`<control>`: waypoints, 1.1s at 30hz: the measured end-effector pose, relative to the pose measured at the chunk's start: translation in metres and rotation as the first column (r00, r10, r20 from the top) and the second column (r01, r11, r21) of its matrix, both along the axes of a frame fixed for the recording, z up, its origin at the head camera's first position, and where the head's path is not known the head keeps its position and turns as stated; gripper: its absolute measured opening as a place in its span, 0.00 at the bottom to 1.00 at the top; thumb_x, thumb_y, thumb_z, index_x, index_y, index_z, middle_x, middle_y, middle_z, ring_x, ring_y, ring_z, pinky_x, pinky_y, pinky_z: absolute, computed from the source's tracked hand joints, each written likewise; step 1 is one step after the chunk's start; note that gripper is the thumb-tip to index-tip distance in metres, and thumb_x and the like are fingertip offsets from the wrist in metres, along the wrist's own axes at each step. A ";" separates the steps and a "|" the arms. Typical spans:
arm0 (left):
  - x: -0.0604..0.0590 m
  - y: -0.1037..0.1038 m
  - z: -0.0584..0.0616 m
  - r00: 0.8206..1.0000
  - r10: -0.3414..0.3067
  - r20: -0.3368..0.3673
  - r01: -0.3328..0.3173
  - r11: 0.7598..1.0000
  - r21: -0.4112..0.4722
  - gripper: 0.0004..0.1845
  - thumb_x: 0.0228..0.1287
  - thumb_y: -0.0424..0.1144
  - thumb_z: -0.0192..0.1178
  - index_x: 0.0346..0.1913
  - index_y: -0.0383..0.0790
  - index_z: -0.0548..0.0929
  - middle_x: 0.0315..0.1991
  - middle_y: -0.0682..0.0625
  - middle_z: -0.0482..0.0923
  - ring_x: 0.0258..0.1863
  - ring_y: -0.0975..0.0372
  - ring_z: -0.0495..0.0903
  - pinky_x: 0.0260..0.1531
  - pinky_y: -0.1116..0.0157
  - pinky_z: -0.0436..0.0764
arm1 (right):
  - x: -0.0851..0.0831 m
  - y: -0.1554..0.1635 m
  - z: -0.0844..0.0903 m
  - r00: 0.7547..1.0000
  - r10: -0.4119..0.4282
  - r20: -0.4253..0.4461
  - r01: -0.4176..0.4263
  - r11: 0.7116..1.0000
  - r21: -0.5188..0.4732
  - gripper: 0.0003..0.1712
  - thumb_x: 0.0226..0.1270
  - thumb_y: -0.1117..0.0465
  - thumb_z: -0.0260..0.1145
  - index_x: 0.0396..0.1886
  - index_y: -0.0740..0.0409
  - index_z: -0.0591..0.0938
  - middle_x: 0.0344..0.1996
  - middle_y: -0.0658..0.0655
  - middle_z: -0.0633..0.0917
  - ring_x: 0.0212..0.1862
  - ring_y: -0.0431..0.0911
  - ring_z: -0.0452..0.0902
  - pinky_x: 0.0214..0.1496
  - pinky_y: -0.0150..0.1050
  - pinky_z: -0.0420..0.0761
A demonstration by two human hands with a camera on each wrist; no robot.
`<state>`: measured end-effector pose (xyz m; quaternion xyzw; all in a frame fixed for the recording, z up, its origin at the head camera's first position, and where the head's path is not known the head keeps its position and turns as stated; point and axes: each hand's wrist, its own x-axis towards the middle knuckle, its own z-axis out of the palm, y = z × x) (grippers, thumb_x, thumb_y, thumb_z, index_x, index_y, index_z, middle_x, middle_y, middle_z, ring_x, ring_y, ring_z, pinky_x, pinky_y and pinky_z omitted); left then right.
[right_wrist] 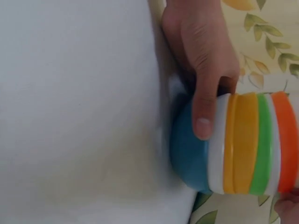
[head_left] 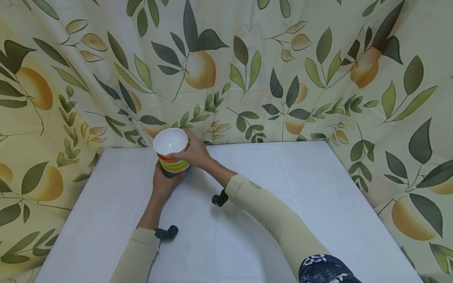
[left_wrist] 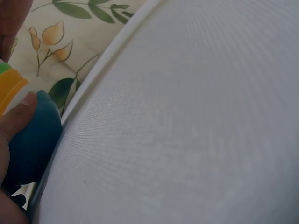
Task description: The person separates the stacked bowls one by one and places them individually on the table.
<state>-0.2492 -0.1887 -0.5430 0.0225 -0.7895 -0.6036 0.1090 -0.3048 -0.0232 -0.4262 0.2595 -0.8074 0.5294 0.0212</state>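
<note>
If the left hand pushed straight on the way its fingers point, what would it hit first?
The left hand already grips the low part of the stack of bowls, so the stack itself comes first. Beyond it probably lies the leaf-print curtain behind the table's far edge; depth is unclear.

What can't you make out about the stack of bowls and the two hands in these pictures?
- Stack of bowls: the exact count; in the head view both hands cover its lower part, and the right wrist view cuts off its top.
- Left hand: its fingertips are hidden behind the stack in the head view; the left wrist view shows only a thumb at the frame edge.
- Right hand: the right wrist view shows just a fingertip in the corner.
- Table: whether the stack rests on it.
</note>
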 end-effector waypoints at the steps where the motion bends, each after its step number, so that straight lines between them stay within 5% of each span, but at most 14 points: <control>1: 0.000 0.000 0.000 1.000 0.000 0.006 0.000 1.000 -0.003 0.59 0.57 0.45 0.82 0.83 0.45 0.51 0.74 0.44 0.65 0.71 0.52 0.66 0.77 0.52 0.63 | 0.001 0.002 0.002 1.000 -0.001 0.003 0.001 1.000 -0.008 0.48 0.54 0.53 0.86 0.72 0.54 0.72 0.60 0.53 0.83 0.60 0.44 0.80 0.57 0.36 0.84; 11: -0.001 -0.001 0.001 1.000 0.015 -0.004 -0.016 0.999 -0.049 0.59 0.57 0.44 0.82 0.83 0.46 0.51 0.74 0.44 0.66 0.71 0.50 0.66 0.78 0.47 0.60 | 0.004 0.026 0.018 0.998 -0.059 0.010 0.060 0.996 -0.064 0.50 0.56 0.52 0.85 0.75 0.53 0.71 0.64 0.55 0.81 0.63 0.47 0.77 0.64 0.42 0.81; 21: 0.001 -0.002 -0.002 0.994 -0.016 -0.104 0.013 0.999 -0.029 0.57 0.55 0.37 0.82 0.81 0.43 0.55 0.73 0.45 0.64 0.72 0.53 0.64 0.78 0.49 0.58 | 0.002 0.060 0.010 0.985 -0.174 0.008 0.174 0.981 -0.080 0.53 0.54 0.53 0.86 0.77 0.57 0.70 0.69 0.56 0.78 0.69 0.50 0.74 0.72 0.43 0.76; 33: 0.001 0.002 0.001 1.000 -0.005 0.025 0.006 0.999 -0.033 0.60 0.59 0.41 0.80 0.85 0.45 0.48 0.79 0.43 0.59 0.77 0.51 0.59 0.81 0.48 0.53 | 0.004 0.091 -0.022 0.970 -0.236 0.059 0.240 0.967 -0.082 0.52 0.52 0.55 0.87 0.75 0.58 0.72 0.68 0.57 0.79 0.69 0.52 0.75 0.72 0.45 0.76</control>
